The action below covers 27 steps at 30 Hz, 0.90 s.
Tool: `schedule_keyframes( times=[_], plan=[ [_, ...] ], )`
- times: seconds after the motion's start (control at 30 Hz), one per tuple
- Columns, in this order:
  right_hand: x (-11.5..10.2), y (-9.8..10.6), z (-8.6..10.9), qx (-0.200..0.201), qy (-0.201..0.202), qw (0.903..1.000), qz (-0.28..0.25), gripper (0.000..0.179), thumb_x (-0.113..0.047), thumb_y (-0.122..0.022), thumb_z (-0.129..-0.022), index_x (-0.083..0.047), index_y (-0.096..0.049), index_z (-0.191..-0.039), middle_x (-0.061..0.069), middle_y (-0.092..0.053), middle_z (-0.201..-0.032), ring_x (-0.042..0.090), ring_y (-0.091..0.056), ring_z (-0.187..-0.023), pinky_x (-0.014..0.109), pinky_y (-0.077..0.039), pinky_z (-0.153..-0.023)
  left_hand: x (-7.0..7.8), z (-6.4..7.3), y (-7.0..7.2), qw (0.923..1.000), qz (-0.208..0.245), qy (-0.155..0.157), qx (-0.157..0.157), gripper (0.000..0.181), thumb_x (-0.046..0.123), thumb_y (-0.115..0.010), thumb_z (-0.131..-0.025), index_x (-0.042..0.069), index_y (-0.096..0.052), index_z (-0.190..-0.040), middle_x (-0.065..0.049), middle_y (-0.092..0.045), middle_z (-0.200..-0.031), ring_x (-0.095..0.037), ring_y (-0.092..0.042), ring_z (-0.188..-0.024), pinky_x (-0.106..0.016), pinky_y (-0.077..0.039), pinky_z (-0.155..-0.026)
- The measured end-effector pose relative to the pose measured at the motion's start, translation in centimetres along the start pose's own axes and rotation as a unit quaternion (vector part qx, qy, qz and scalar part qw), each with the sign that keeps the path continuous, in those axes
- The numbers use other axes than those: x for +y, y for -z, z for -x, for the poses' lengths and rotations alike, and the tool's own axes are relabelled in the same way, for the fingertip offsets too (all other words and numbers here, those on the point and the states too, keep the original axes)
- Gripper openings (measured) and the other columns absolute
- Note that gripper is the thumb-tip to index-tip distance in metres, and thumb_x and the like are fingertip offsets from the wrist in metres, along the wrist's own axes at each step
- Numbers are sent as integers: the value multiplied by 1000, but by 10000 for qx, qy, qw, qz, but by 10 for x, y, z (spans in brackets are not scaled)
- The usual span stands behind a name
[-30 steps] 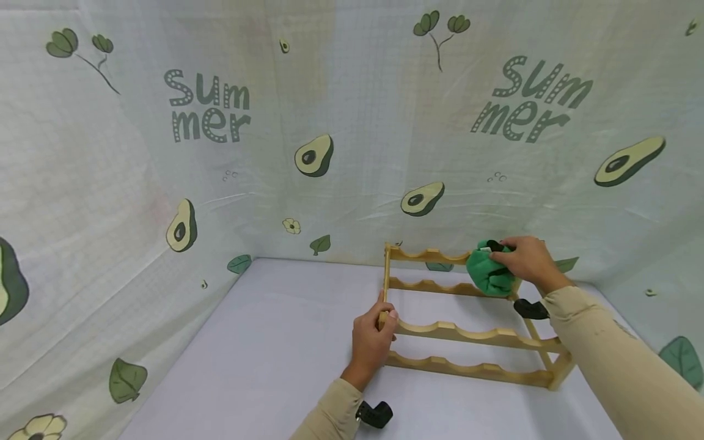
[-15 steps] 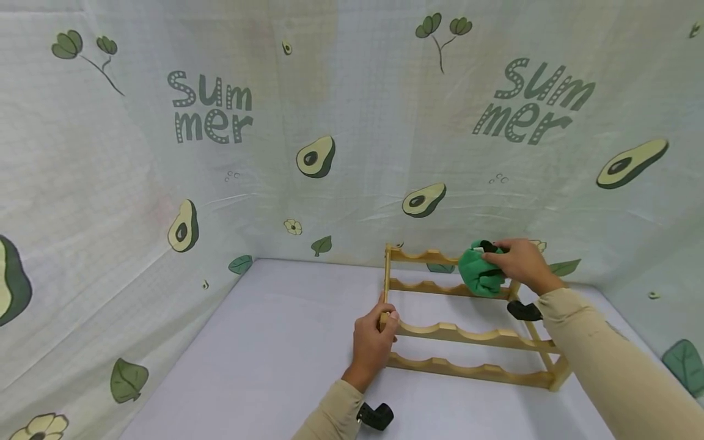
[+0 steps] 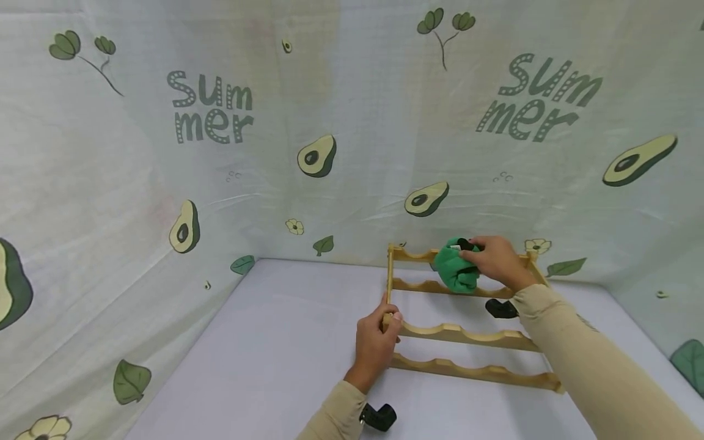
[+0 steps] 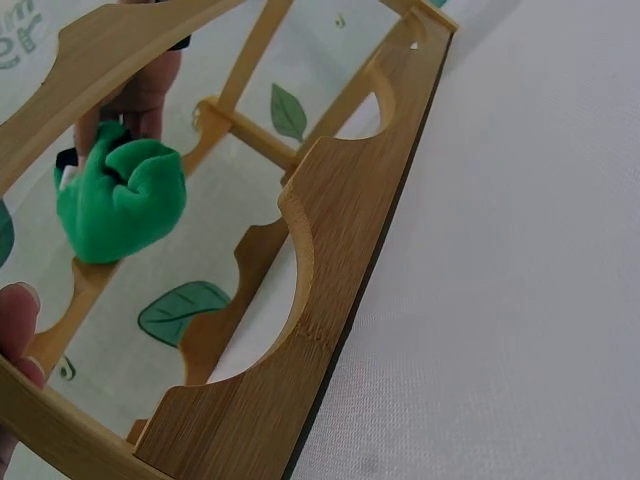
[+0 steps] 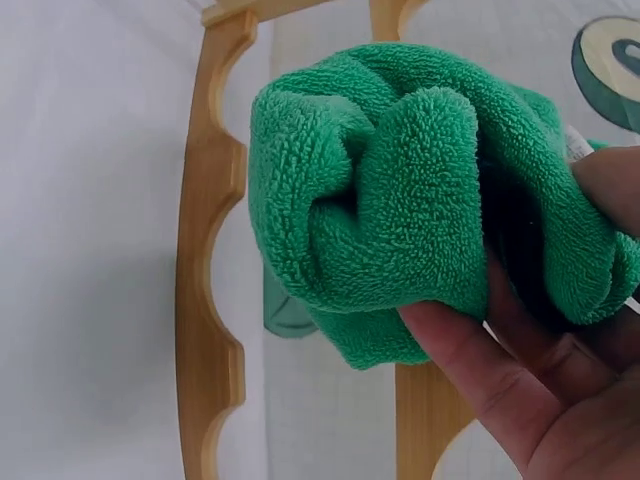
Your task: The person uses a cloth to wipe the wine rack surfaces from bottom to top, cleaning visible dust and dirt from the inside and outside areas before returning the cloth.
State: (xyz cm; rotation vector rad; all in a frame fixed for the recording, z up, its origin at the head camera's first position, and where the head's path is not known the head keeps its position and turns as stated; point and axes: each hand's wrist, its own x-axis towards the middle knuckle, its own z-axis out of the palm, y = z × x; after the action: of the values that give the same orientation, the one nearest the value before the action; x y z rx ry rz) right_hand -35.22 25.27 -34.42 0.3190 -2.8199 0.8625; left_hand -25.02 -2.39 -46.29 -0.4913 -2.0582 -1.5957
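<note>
A light wooden wine rack point(image 3: 451, 333) with scalloped rails stands on the table. My left hand point(image 3: 375, 343) grips its left front upper corner, thumb on top. In my right hand point(image 3: 497, 260) is a bunched green terry cloth point(image 3: 456, 269), pinched between thumb and fingers and overlapping the rear upper rail in the head view. The right wrist view shows the folded cloth point(image 5: 400, 200) close up, a dark patch inside its folds. Through the rack's frame point(image 4: 340, 250), the left wrist view shows the cloth point(image 4: 125, 205) right at a far scalloped rail.
The rack's far side is close to a hanging curtain point(image 3: 357, 110) printed with avocados and leaves. A white tabletop point(image 3: 291, 324) extends to the left of the rack. Small black camera mounts point(image 3: 379, 417) show at both wrists.
My right hand has moved left along the rear upper rail with the green cloth, away from the right corner. My left hand keeps its grip on the rack's corner.
</note>
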Motion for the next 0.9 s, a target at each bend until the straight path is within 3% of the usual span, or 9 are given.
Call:
schedule_keyframes(
  times=[0.13,0.2,0.3,0.4,0.5,0.53,0.77,0.83,0.9],
  plan=[
    [-6,-5,-2,-18,-65,9997,-240,51,-32,-64,-98,10,-59,-126,31,-63,-119,37,-62,-98,45,-53,-77,-1,0,1,10000,35,-18,-37,14,22,-58,-99,16,-69,-94,-19,-68,-119,-1,-55,-49,-24,-50,-47],
    [-8,-8,-3,-13,-96,9992,-378,50,-32,-64,-97,9,-59,-125,30,-63,-117,35,-63,-95,42,-53,-75,-1,-1,2,10000,43,-55,-56,14,22,-58,-100,15,-69,-94,-21,-65,-125,-1,-55,-49,-24,-50,-48],
    [-10,-12,-4,-81,-172,9967,-788,50,-30,-65,-98,9,-57,-127,30,-62,-119,33,-64,-95,39,-55,-74,0,-2,3,9999,-15,-94,-51,14,22,-58,-100,15,-68,-93,-15,-72,-103,-1,-54,-50,-24,-50,-48],
    [-12,-16,-5,-176,-240,9927,-1169,56,-31,-65,-98,11,-53,-132,31,-59,-123,34,-64,-100,39,-56,-78,-1,-3,3,9999,-33,-103,-40,13,22,-58,-100,16,-68,-93,-10,-69,-89,-1,-54,-50,-24,-50,-48],
    [-14,-20,-8,-215,-182,9909,-1316,55,-32,-66,-98,10,-54,-131,30,-60,-123,34,-62,-102,40,-56,-80,-2,-3,3,9999,-48,-96,-12,14,22,-58,-100,15,-68,-94,-11,-70,-87,-1,-54,-49,-23,-49,-47],
    [-15,-21,-10,-240,-152,9902,-1370,54,-31,-67,-97,10,-55,-130,29,-60,-122,34,-62,-102,40,-56,-80,-2,-2,3,9999,-40,-111,2,13,21,-58,-100,15,-68,-94,-13,-71,-93,-1,-54,-49,-23,-50,-47],
    [-26,-32,-18,-350,-27,9869,-1572,48,-28,-68,-97,7,-58,-128,27,-61,-120,31,-63,-97,35,-56,-74,-2,-2,2,10000,-19,-71,-59,12,21,-59,-98,15,-68,-94,3,-56,-58,0,-55,-48,-22,-49,-46],
    [-30,-37,-20,-384,-33,9848,-1696,46,-26,-68,-97,7,-58,-127,27,-61,-120,30,-63,-96,34,-56,-73,-1,-2,2,10000,-26,-48,-69,12,22,-59,-98,15,-69,-94,2,-57,-59,0,-55,-48,-22,-49,-46],
    [-33,-43,-21,-389,-31,9831,-1790,45,-24,-68,-97,8,-58,-127,27,-61,-119,30,-63,-94,33,-56,-71,0,-1,2,10000,-1,-34,-77,13,22,-59,-99,15,-69,-94,-7,-70,-78,0,-55,-48,-23,-48,-46]
  ],
)
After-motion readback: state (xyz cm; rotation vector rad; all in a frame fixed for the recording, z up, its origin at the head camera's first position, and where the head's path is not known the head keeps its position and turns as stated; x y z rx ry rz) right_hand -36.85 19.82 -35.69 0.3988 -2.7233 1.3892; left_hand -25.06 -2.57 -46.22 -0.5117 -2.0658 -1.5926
